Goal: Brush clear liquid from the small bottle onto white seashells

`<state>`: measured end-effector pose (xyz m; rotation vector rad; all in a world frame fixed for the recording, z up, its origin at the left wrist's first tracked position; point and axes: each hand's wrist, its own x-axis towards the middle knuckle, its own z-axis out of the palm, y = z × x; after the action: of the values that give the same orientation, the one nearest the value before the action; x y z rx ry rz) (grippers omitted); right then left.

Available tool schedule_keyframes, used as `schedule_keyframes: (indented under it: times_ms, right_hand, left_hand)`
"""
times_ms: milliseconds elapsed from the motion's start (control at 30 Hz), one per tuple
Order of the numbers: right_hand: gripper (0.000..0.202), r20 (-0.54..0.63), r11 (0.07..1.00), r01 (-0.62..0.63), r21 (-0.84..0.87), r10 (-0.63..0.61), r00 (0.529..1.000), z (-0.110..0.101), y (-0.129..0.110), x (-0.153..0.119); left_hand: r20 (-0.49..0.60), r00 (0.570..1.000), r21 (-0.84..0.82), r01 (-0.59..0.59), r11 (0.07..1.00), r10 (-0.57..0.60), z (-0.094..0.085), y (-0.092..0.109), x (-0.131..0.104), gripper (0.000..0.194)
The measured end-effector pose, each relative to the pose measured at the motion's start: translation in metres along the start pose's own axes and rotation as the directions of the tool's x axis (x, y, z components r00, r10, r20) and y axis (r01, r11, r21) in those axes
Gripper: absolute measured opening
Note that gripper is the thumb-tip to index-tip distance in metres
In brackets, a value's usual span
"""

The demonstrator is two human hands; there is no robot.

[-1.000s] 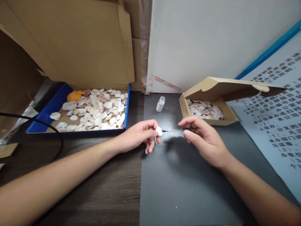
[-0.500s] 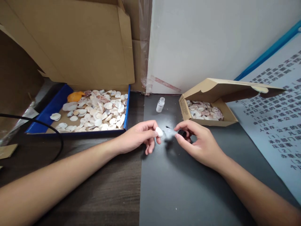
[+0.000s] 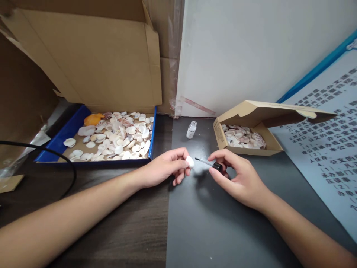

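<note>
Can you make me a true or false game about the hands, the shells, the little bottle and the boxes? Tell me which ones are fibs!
1. The left hand is holding a small white shell. True.
2. The right hand is holding a brush by its black cap. True.
3. The blue box is empty. False: lots of shells lie in the blue box.
4. The little bottle stands open on the grey surface. True.
5. The small brown box has its lid shut. False: the small brown box is open, and you can see shells inside.
6. The orange shell is in the right hand. False: it lies in the blue box.
</note>
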<state>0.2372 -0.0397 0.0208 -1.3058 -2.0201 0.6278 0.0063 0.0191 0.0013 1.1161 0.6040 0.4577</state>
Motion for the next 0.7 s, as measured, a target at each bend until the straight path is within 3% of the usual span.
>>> schedule_keyframes:
  times_ms: [233, 433, 567, 700]
  right_hand:
    - [0.014, 0.087, 0.995, 0.014, 0.103, -0.023, 0.996, -0.0033, -0.0007, -0.0037]
    - [0.017, -0.012, 0.999, -0.003, 0.038, 0.003, 1.0, -0.0018, 0.0006, -0.0032]
    - [0.014, 0.049, 0.991, 0.018, 0.135, -0.024, 0.999, -0.0026, 0.0002, -0.0036]
    - [0.02, 0.02, 0.997, -0.013, 0.071, 0.012, 1.0, -0.0022, 0.0002, -0.0033]
  left_hand:
    - [-0.004, 1.0, 0.004, 0.002, 1.0, -0.002, -0.0005, 0.0, 0.0001, 0.015]
    - [-0.001, 1.0, 0.014, -0.001, 1.0, 0.001, -0.0002, -0.0005, 0.0005, 0.016]
    - [-0.013, 1.0, 0.013, 0.005, 1.0, -0.005, 0.0001, 0.0, -0.0002, 0.014]
    - [-0.007, 1.0, 0.012, 0.007, 1.0, -0.007, 0.0001, 0.0004, -0.0006, 0.014]
